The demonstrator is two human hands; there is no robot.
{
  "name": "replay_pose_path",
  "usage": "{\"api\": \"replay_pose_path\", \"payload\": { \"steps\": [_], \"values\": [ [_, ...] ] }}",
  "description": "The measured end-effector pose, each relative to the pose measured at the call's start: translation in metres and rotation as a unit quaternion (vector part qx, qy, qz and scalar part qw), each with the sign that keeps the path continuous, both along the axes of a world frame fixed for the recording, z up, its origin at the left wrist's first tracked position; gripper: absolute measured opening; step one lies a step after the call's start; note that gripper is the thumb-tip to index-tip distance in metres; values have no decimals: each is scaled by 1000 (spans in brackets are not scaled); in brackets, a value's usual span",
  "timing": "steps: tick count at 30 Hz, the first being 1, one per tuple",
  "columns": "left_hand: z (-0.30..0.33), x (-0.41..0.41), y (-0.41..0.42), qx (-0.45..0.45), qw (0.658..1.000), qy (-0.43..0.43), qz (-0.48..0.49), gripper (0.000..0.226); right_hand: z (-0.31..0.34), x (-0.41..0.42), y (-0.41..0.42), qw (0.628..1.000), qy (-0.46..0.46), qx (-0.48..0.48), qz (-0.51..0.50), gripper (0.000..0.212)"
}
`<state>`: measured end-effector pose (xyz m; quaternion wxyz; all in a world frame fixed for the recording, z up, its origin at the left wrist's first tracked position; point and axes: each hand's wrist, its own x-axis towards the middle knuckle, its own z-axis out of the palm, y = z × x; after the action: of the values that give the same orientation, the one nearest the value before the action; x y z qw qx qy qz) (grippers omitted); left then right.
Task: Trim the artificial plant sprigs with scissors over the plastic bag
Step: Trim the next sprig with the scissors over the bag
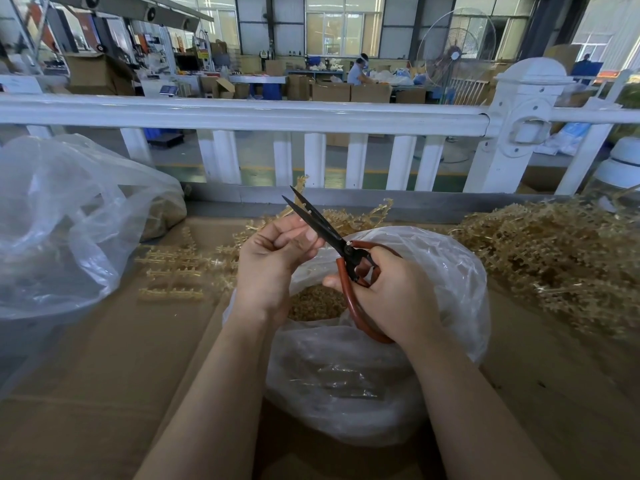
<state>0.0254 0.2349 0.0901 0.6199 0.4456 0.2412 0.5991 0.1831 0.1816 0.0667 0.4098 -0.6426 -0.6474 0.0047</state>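
Plastic bag point(381, 375): clear, crumpled, mouth open under both hands, tan trimmings inside
Right hand point(391, 292): fingers curled through red-handled scissors point(332, 237), black blades slightly parted
Left hand point(273, 258): fingers curled, pinching something tan; the sprig itself mostly hidden
Sprigs point(554, 251): tan heap at right, cut off by the frame edge

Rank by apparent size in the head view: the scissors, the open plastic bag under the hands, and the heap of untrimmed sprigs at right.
1. Plastic bag, though it is nearest the camera.
2. Heap of sprigs, cut off by the frame edge.
3. Scissors, clearly smallest.
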Motion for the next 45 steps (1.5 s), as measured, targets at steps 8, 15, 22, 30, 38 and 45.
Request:
{"api": "replay_pose_path", "payload": {
  "steps": [8, 15, 22, 30, 38, 45],
  "values": [
    [3, 1, -2, -46, 999, -28, -11, 33, -2, -2, 1, 998, 56, -6, 14, 53],
    [2, -1, -1, -92, 993, -75, 2, 32, -5, 1, 3, 996, 75, -39, 23, 35],
    [-2, 7, -4, -102, 991, 78, -37, 46, -1, 2, 7, 975, 219, 8, 21, 16],
    [-7, 18, -8, -40, 977, 206, -30, 46, 3, 2, 8, 947, 315, -11, 55, 7],
    [-9, 18, -7, 9, 968, 250, -10, 55, 6, 2, 8, 934, 349, -49, 54, 6],
    [-8, 15, -7, 24, 966, 258, 19, 50, 8, -2, 6, 937, 346, -27, 49, 11]
  ]
}}
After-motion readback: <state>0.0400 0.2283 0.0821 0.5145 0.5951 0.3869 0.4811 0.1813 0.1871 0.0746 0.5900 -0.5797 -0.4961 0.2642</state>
